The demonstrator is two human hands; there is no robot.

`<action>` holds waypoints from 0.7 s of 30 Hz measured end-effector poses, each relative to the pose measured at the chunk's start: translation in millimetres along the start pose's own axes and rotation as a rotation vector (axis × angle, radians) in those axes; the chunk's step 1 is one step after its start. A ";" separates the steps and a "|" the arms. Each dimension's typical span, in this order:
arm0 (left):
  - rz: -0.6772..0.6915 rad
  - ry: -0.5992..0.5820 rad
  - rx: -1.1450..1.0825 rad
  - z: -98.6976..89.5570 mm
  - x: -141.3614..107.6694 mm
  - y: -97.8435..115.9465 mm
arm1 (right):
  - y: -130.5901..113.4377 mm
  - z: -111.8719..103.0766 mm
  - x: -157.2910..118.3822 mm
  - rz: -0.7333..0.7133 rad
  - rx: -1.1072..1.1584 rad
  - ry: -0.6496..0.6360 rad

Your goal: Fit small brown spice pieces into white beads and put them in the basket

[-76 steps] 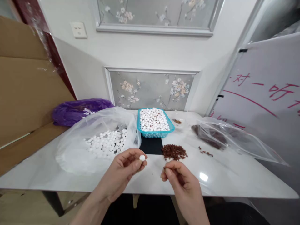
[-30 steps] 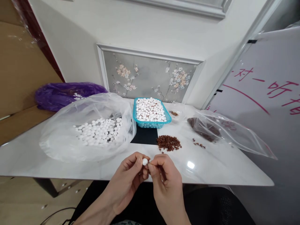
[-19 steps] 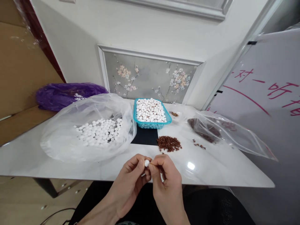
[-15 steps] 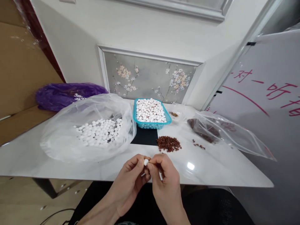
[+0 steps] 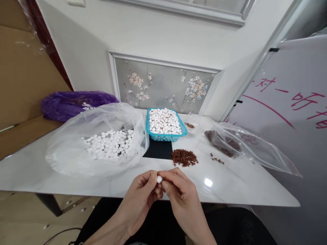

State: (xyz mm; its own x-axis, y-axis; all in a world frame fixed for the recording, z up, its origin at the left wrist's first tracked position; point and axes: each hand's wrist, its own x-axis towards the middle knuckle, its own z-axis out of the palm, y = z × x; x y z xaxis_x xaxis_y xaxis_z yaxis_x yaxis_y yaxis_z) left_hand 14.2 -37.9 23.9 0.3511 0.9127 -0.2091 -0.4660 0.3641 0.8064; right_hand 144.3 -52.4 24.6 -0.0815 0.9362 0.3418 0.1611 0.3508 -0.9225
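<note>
A small white foam-like ball (image 5: 159,179) is pinched between the thumb and fingers of my left hand (image 5: 141,195), just above the table's front edge. My right hand (image 5: 182,192) meets it from the other side, its index finger against the ball and its thumb just beside it. Whether anything tiny is between the right fingertips cannot be seen. Beyond my hands lies a loose pile of reddish-brown, star-shaped bits (image 5: 184,158). Behind that pile, a blue plastic basket (image 5: 165,138) is heaped with similar white balls, some showing reddish-brown specks.
A clear plastic bag (image 5: 68,153) of white balls spreads over the left of the marble-look table (image 5: 230,187), with a purple bag (image 5: 76,102) behind it. At right lies a zip bag (image 5: 265,153) of brown bits. A whiteboard (image 5: 286,112) stands beyond. Several balls lie on the floor.
My right thumb has drawn slightly back from the ball, and the right index finger has straightened along it. My left hand keeps its pinch. The view has shifted slightly.
</note>
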 end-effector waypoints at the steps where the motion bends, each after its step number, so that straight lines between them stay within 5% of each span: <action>1: -0.001 0.000 -0.002 -0.3 -0.1 -0.1 | 0.4 0.3 -0.1 -0.004 -0.001 0.008; 21: 0.038 0.007 -0.055 7.2 -2.0 -8.4 | 6.5 2.3 -0.8 -0.175 -0.254 0.168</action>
State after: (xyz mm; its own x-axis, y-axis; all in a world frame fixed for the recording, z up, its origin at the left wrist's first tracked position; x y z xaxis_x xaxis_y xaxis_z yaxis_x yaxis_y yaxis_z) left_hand 23.2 -44.2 21.5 0.3264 0.9274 -0.1830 -0.5232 0.3385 0.7821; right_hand 143.2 -51.0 17.9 0.0297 0.8443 0.5350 0.4000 0.4805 -0.7804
